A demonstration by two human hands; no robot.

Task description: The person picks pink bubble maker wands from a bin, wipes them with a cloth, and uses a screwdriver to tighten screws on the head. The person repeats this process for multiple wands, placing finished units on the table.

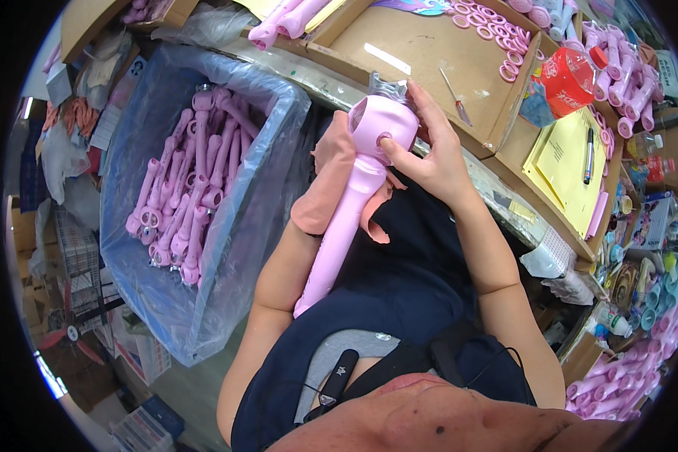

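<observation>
A pink toy wand (348, 215) lies slantwise in front of my chest, its round hollow head at the far end and its handle toward me. On top of the head sits a silver crown-shaped piece (388, 87). My left hand (333, 169), covered by a coral cloth or glove, grips the wand just below the head; its fingers are hidden. Loose coral fabric (377, 218) shows on the wand's other side. My right hand (433, 154) is closed around the head's right side, the thumb pressed at a small round hole in its front.
To the left, a bin lined with blue plastic (267, 113) holds several pink wands (196, 173). Ahead stands a cardboard tray (407, 38) with pink rings (486, 30) and a thin screwdriver-like tool (456, 98). At right are a red-labelled bottle (569, 83), yellow paper (565, 166) and a marker (588, 154).
</observation>
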